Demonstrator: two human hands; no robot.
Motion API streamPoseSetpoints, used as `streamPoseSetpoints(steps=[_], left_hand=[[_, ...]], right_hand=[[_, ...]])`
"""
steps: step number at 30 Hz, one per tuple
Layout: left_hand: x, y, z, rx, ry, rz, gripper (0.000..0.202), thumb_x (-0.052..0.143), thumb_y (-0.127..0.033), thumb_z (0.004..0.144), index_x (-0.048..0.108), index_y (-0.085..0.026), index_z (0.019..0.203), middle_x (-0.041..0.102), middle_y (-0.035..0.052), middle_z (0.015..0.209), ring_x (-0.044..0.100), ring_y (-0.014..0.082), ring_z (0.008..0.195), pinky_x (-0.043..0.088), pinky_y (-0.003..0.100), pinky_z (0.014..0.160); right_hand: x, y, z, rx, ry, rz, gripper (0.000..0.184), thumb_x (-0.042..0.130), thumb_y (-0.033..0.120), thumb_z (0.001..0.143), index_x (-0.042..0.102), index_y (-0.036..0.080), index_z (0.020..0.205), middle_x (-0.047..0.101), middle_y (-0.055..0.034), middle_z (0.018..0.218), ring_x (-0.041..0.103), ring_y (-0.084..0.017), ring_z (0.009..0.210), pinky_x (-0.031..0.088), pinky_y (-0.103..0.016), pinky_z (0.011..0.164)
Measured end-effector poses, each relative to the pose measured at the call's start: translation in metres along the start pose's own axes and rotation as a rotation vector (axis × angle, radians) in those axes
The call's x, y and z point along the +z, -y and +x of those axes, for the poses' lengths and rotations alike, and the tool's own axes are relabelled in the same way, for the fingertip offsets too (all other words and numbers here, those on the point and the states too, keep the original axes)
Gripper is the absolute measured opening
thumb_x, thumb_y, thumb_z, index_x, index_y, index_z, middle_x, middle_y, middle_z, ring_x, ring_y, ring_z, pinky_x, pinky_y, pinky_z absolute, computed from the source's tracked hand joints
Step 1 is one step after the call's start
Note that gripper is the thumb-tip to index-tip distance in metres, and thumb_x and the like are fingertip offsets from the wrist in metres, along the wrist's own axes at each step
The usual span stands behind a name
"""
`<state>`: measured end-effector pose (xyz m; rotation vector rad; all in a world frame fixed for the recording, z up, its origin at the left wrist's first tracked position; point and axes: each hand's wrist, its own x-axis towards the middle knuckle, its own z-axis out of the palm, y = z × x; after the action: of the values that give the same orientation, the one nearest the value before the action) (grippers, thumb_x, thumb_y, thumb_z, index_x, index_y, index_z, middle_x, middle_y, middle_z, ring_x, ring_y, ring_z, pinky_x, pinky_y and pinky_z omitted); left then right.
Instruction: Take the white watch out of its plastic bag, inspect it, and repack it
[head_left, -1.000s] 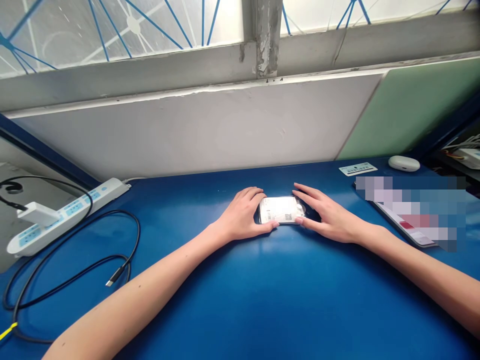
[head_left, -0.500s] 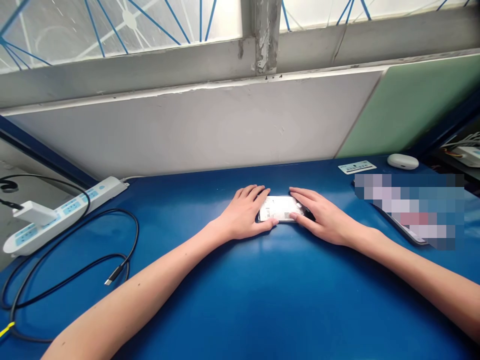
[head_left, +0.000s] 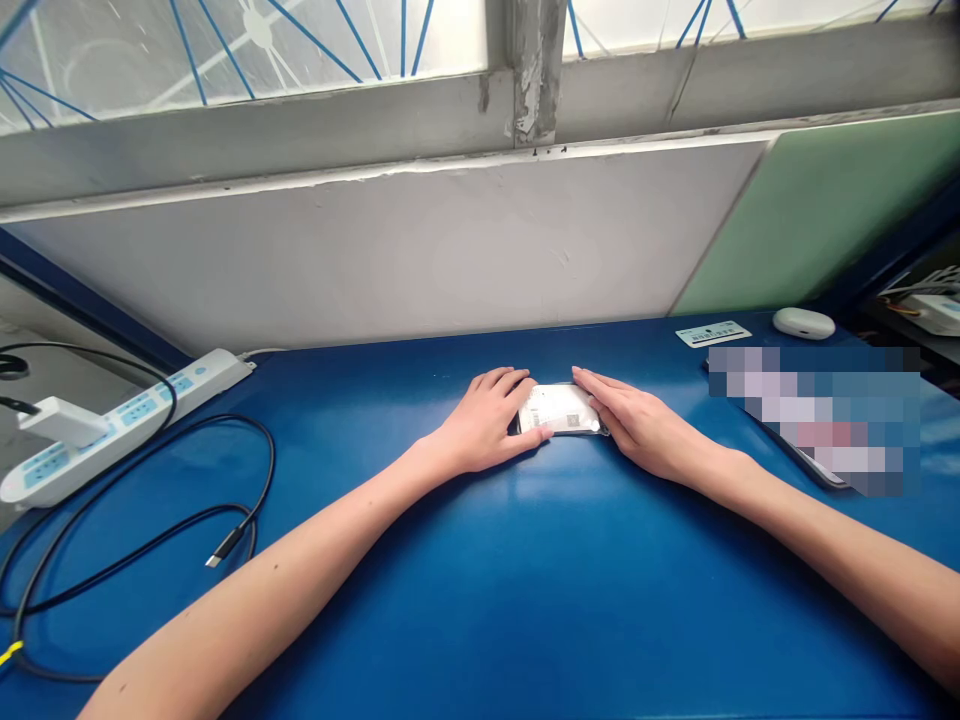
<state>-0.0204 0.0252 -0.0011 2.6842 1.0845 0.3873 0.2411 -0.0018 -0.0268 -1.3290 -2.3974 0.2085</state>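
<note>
A small flat white packet (head_left: 559,408) with printed codes lies on the blue table (head_left: 525,600), a dark edge showing under it. My left hand (head_left: 480,425) holds its left end, fingers curled over the far side and thumb along the near edge. My right hand (head_left: 641,430) lies with its fingers stretched out flat against the packet's right end, covering that end.
A white power strip (head_left: 127,420) with a white adapter (head_left: 49,418) plugged in sits at the left, and a black cable (head_left: 150,545) loops in front of it. At the right are a white label (head_left: 713,333), a white oval case (head_left: 803,322) and a flat pixelated object (head_left: 810,420). A white wall panel backs the table.
Both hands have closed in on the packet. The right hand slid left over its right end, and the packet has turned slightly and looks shorter between the hands.
</note>
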Motion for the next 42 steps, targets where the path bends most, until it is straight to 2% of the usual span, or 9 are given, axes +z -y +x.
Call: streamPoseSetpoints(steps=[6,14,18,22,25,28,34,39,42], left_hand=[[0.003,0.004,0.000,0.012,-0.011,0.006,0.064,0.055,-0.061,0.093,0.053,-0.015,0.138,0.046,0.0188,0.152,0.037,0.0399,0.142,0.033,0.057,0.115],[0.002,0.003,0.001,-0.005,-0.004,0.008,0.064,0.059,-0.057,0.091,0.053,-0.013,0.137,0.046,0.0195,0.152,0.037,0.0398,0.142,0.034,0.057,0.116],[0.002,0.000,0.000,-0.012,-0.012,0.018,0.061,0.060,-0.050,0.091,0.052,-0.011,0.137,0.048,0.0197,0.151,0.038,0.0382,0.143,0.034,0.054,0.117],[0.003,-0.001,0.000,-0.009,-0.026,0.013,0.062,0.058,-0.047,0.091,0.049,-0.010,0.139,0.049,0.0199,0.150,0.038,0.0385,0.143,0.034,0.054,0.117],[0.003,0.000,0.000,-0.005,-0.034,0.014,0.062,0.058,-0.047,0.090,0.049,-0.009,0.139,0.050,0.0198,0.149,0.038,0.0383,0.143,0.033,0.053,0.118],[0.003,0.000,-0.001,0.003,-0.042,0.009,0.061,0.058,-0.047,0.090,0.049,-0.012,0.140,0.050,0.0189,0.149,0.040,0.0374,0.143,0.034,0.054,0.117],[0.000,-0.001,-0.001,0.004,-0.021,0.014,0.064,0.061,-0.052,0.087,0.052,-0.012,0.137,0.049,0.0204,0.150,0.038,0.0385,0.143,0.035,0.055,0.116],[-0.003,-0.003,-0.002,0.008,0.012,0.030,0.067,0.058,-0.051,0.090,0.048,-0.011,0.143,0.046,0.0203,0.152,0.035,0.0389,0.145,0.031,0.055,0.118],[-0.003,-0.002,-0.001,0.009,0.027,0.027,0.074,0.058,-0.062,0.089,0.048,-0.014,0.145,0.045,0.0187,0.153,0.035,0.0401,0.145,0.030,0.057,0.118]], right_hand=[[-0.002,0.004,0.002,-0.004,-0.012,-0.027,0.056,0.035,0.012,0.095,0.042,0.007,0.150,0.054,-0.0220,0.148,0.053,-0.032,0.136,0.050,-0.050,0.107],[-0.003,-0.004,0.003,0.073,-0.072,0.171,0.049,0.036,0.016,0.098,0.051,0.017,0.145,0.068,-0.0110,0.135,0.063,-0.028,0.126,0.053,-0.045,0.105],[-0.002,-0.006,0.001,-0.017,-0.151,0.085,0.045,0.040,0.013,0.096,0.059,0.014,0.137,0.064,-0.0142,0.140,0.055,-0.030,0.135,0.048,-0.049,0.110],[-0.007,-0.010,-0.002,-0.165,-0.206,-0.086,0.036,0.046,0.016,0.098,0.067,0.014,0.127,0.056,-0.0189,0.147,0.052,-0.034,0.136,0.049,-0.053,0.108],[-0.012,-0.015,-0.003,-0.253,-0.178,-0.176,0.029,0.050,0.019,0.098,0.073,0.016,0.115,0.066,-0.0158,0.136,0.054,-0.035,0.133,0.050,-0.054,0.106],[-0.015,-0.019,-0.003,-0.250,-0.138,-0.180,0.028,0.051,0.022,0.099,0.074,0.019,0.114,0.076,-0.0117,0.118,0.061,-0.034,0.123,0.054,-0.051,0.100],[-0.016,-0.020,-0.001,-0.188,-0.051,-0.088,0.035,0.047,0.029,0.101,0.066,0.017,0.127,0.073,-0.0141,0.109,0.065,-0.030,0.104,0.057,-0.045,0.085],[-0.020,-0.017,-0.001,-0.195,-0.033,-0.048,0.037,0.048,0.032,0.101,0.064,0.018,0.131,0.071,-0.0150,0.112,0.066,-0.030,0.104,0.056,-0.044,0.087],[-0.022,-0.014,-0.002,-0.208,-0.016,-0.040,0.038,0.049,0.032,0.100,0.063,0.019,0.133,0.072,-0.0144,0.112,0.067,-0.029,0.103,0.056,-0.044,0.086]])
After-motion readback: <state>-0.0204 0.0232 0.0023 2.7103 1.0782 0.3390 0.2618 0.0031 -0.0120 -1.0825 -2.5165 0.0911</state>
